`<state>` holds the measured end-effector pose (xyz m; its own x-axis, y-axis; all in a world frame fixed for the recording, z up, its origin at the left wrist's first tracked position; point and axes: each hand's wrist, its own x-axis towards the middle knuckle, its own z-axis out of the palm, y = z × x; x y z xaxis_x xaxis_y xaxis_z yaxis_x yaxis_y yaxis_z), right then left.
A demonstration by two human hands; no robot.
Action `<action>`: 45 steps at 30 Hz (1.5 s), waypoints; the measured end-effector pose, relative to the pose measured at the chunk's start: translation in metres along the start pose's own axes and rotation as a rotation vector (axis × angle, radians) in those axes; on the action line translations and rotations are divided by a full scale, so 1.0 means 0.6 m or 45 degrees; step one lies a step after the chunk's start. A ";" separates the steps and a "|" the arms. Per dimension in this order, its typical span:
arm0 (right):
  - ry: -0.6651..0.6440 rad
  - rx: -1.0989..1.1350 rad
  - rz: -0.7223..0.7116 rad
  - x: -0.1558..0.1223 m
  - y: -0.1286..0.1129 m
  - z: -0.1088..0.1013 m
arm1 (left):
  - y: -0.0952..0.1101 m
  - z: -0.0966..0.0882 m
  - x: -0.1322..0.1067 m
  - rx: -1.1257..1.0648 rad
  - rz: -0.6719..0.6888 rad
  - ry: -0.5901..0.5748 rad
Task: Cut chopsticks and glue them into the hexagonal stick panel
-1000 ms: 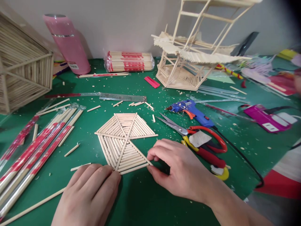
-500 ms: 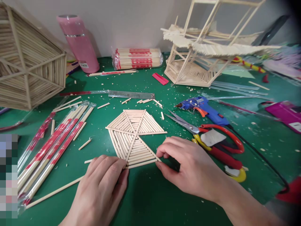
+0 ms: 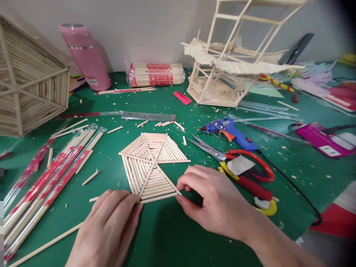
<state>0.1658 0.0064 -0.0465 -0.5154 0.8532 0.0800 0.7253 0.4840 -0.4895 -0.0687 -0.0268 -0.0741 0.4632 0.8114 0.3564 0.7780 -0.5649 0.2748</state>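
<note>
A flat hexagonal panel of wooden sticks (image 3: 150,167) lies on the green table, with spokes meeting at its middle. Rows of sticks fill most of its wedges, and the wedge on the right side is open. My left hand (image 3: 108,222) is closed at the near left corner, its fingertips on the end of a spoke there. At the near right corner, my right hand (image 3: 214,200) pinches the end of another spoke between thumb and finger. A long loose stick (image 3: 47,244) runs under or behind my left hand; its far end is hidden.
Wrapped chopsticks (image 3: 52,189) lie at left. Scissors (image 3: 211,148), a blue glue gun (image 3: 230,131) and red-handled pliers (image 3: 253,185) sit at right. Behind stand a pink bottle (image 3: 86,59), a chopstick bundle (image 3: 155,74), a stick-built frame (image 3: 217,81) and a larger stick panel (image 3: 33,81).
The view has shifted a little, so everything sits slightly further left and lower. Both hands keep their places at the panel's near corners.
</note>
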 end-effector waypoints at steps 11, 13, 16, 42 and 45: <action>0.005 0.004 0.025 0.000 -0.003 0.000 | -0.021 0.011 -0.017 0.109 0.128 0.045; 0.001 0.002 0.027 -0.001 -0.004 0.000 | -0.023 0.012 -0.018 0.120 0.145 0.029; 0.001 0.001 0.026 -0.002 -0.003 0.000 | -0.024 0.012 -0.018 0.120 0.153 0.025; -0.152 0.052 -0.061 0.009 -0.019 -0.014 | 0.018 -0.030 0.017 -0.182 -0.065 0.144; -0.090 0.277 0.015 0.008 -0.024 -0.022 | 0.031 -0.038 0.020 -0.333 -0.143 0.175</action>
<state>0.1589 0.0061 -0.0278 -0.5440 0.8389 0.0159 0.6198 0.4146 -0.6663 -0.0581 -0.0308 -0.0446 0.3052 0.8529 0.4235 0.6773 -0.5071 0.5330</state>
